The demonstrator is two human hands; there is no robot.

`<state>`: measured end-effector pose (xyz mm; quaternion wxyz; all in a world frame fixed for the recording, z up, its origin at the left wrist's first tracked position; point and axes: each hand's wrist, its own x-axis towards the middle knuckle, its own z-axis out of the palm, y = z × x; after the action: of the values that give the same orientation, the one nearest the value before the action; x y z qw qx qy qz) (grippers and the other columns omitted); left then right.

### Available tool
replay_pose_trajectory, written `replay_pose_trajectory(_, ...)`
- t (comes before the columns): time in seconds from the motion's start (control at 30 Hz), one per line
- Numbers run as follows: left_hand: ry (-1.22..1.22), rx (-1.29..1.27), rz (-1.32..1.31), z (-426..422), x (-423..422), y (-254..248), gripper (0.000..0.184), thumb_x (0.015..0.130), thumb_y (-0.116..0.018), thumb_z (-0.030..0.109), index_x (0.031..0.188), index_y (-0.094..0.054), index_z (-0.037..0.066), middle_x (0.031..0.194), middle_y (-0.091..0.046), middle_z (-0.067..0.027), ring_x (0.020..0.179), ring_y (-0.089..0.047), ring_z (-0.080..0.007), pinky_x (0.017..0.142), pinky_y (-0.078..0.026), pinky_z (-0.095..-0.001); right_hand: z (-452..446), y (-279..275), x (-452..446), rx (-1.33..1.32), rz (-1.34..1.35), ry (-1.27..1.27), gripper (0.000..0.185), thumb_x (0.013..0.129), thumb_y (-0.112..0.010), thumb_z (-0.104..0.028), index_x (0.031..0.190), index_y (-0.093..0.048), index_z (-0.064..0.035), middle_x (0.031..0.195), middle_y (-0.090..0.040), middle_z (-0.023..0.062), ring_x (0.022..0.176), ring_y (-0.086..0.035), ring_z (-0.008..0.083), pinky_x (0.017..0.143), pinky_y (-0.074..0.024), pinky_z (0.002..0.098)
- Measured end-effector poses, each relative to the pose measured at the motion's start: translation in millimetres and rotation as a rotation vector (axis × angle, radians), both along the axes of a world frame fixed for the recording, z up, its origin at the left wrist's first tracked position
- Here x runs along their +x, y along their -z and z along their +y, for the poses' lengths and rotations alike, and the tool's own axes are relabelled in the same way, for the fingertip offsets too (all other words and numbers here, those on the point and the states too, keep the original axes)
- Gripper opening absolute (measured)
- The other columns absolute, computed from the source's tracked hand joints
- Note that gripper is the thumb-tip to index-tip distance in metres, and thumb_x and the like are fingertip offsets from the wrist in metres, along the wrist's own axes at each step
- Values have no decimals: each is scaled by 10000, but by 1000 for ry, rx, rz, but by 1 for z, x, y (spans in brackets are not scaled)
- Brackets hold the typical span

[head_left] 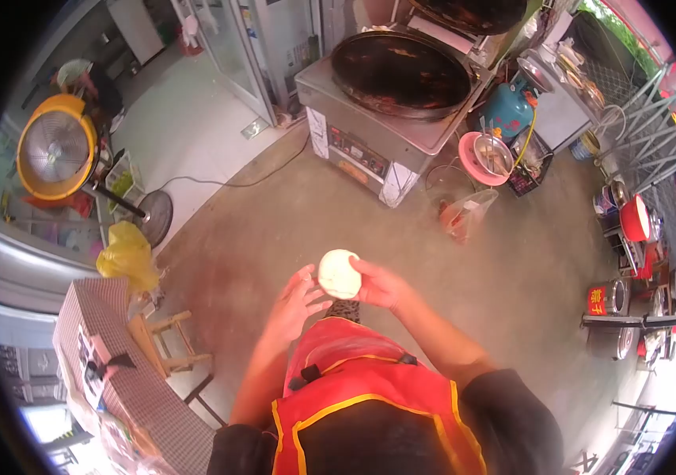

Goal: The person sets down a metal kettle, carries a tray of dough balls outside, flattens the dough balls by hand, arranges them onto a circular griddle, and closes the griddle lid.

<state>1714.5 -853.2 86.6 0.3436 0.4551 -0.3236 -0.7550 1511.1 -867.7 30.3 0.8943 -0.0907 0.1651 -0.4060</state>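
Observation:
A round, cream-white piece of dough (339,275) is held up in front of my red apron with yellow trim (362,376). My right hand (377,285) grips it from the right side, thumb near the top edge and the other fingers partly hidden. At its left is my left hand (297,307), with fingers spread and the fingertips close to the dough's edge. Whether those fingertips touch it I cannot tell.
Ahead stands a large griddle machine (401,75) with a round dark plate. A yellow fan (57,150) and a yellow bag (128,257) are at left, beside a checked-cloth table (116,348) and a wooden stool (165,344). A blue gas cylinder (510,111) stands right of the griddle.

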Motion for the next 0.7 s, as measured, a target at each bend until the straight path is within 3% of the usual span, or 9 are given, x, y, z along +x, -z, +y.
replay_pose_trajectory(0.13, 25, 5, -56, -36, -1, 28, 495, 956, -433, 346, 1296, -357, -7, 1197, -500, -196, 1086, -532, -278, 864, -479, -396, -38, 8, -47, 20, 48, 123, 448, 923, -508, -266, 1290, -397, -35, 1275, -495, 116, 1170, -493, 251, 985, -419, 420)
replay_pose_trajectory(0.27, -48, 74, -265, -104, -8, 74, 507, 917, -495, 394, 1228, -435, -2, 1144, -541, -174, 1021, -560, -252, 822, -484, -364, -117, -9, -111, 41, 141, 271, 442, 904, -532, -210, 1267, -411, 12, 1261, -506, 143, 1151, -511, 255, 977, -421, 405)
replay_pose_trajectory(0.5, -35, 163, -366, -140, -12, 91, 496, 878, -553, 408, 1171, -491, 12, 1065, -586, -124, 938, -581, -200, 774, -478, -311, -199, -34, -190, -49, 377, 464, 398, 906, -503, -152, 1246, -427, 41, 1215, -537, 150, 1118, -532, 260, 975, -423, 399)
replay_pose_trajectory(0.6, -79, 143, -371, -147, -14, 86, 486, 881, -552, 403, 1165, -500, 13, 1054, -594, -119, 929, -587, -193, 773, -479, -303, -231, -28, -216, 23, 619, 518, 393, 907, -496, -166, 1215, -448, 73, 1165, -566, 137, 1046, -571, 227, 893, -468, 350)
replay_pose_trajectory(0.7, -115, 148, -384, -169, -20, 78, 473, 885, -551, 393, 1162, -507, 12, 1059, -596, -126, 927, -592, -193, 774, -480, -301, -289, 7, -265, -90, 1035, 555, 321, 899, -510, -151, 1135, -518, 66, 1035, -614, 111, 918, -611, 197, 802, -503, 331)
